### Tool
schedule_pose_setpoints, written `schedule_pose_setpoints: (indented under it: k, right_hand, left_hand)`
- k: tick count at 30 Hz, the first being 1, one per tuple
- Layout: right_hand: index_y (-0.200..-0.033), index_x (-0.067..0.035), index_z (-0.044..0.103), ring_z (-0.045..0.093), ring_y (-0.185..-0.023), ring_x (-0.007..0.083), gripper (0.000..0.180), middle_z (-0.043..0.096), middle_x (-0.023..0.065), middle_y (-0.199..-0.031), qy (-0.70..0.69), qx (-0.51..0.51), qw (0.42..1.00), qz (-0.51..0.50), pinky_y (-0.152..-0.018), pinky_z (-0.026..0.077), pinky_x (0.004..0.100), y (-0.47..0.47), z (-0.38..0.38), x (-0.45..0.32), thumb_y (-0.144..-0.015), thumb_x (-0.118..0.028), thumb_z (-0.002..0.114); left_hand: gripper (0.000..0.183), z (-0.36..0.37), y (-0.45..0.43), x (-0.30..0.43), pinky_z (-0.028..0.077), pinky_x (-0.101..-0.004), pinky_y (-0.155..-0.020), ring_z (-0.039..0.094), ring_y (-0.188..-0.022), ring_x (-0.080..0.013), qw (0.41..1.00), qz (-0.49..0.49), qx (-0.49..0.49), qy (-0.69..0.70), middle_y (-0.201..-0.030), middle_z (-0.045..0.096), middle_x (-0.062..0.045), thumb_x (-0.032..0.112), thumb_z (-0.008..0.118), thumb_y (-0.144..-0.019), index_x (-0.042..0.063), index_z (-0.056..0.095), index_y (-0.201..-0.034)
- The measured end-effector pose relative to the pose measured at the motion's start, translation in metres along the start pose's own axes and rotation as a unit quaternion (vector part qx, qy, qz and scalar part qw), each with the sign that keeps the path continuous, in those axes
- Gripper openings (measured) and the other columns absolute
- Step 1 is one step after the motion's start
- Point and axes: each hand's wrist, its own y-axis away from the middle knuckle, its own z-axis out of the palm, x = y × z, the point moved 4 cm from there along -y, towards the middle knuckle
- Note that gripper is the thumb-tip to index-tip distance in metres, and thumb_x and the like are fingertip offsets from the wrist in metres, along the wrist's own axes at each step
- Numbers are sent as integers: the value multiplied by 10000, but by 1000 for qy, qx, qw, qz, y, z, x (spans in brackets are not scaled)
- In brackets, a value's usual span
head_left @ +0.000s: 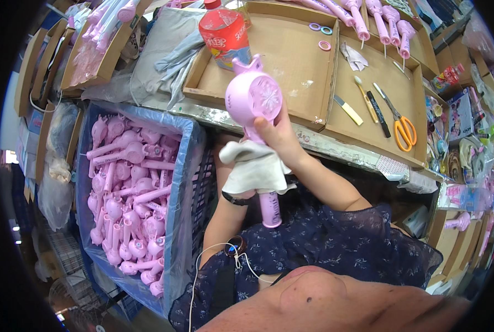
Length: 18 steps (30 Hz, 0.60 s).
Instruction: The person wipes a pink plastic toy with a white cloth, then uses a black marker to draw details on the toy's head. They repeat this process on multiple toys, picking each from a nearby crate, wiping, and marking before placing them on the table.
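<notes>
A pink plastic toy wand (253,99) is held up before my chest, its round head at the top and its printed handle pointing down. The head has a crown-like top and a clear front with a white snowflake. My right hand (281,135) grips the wand at the base of the head, thumb across the rim. Below it, a white cloth (253,166) is wrapped around the handle. Beneath the cloth is my left hand (247,194), closed around cloth and handle, its fingers mostly hidden.
Left stands a blue plastic-lined crate (184,166) heaped with pink wands (134,186). On the bench are shallow cardboard trays (288,54), a red-labelled bottle (226,37), orange-handled scissors (404,133), a black marker (378,114), a toothbrush (365,97), a blade (348,110) and several wands (379,20).
</notes>
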Motion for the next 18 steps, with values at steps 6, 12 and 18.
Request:
schedule_pose_setpoints:
  k: [6,12,18]
  right_hand:
    - [-1353,-48,245,626,-768,188,779,521,153,-1112,-46,51,996,-60,-608,581,338,-20,-32,-14,-845,-407,713]
    - [-1309,-6,418,653,-712,151,935,608,169,-1110,-387,-12,920,51,-627,586,310,-26,-13,-20,-756,-752,529]
    - [-1163,-31,497,609,-637,147,847,608,83,-926,-197,111,969,96,-507,494,274,1,-14,-18,-845,-792,305]
  left_hand:
    - [238,3,6,40,351,-393,-459,494,-513,-227,944,33,-29,-326,-560,462,-29,310,641,-662,108,528,-611]
    - [183,25,31,31,359,-327,-446,481,-516,-176,986,0,-112,-123,-549,443,-13,191,636,-738,89,530,-630]
    - [146,33,32,-16,385,-271,-443,471,-451,-129,956,-199,171,128,-521,459,17,50,612,-719,101,543,-602]
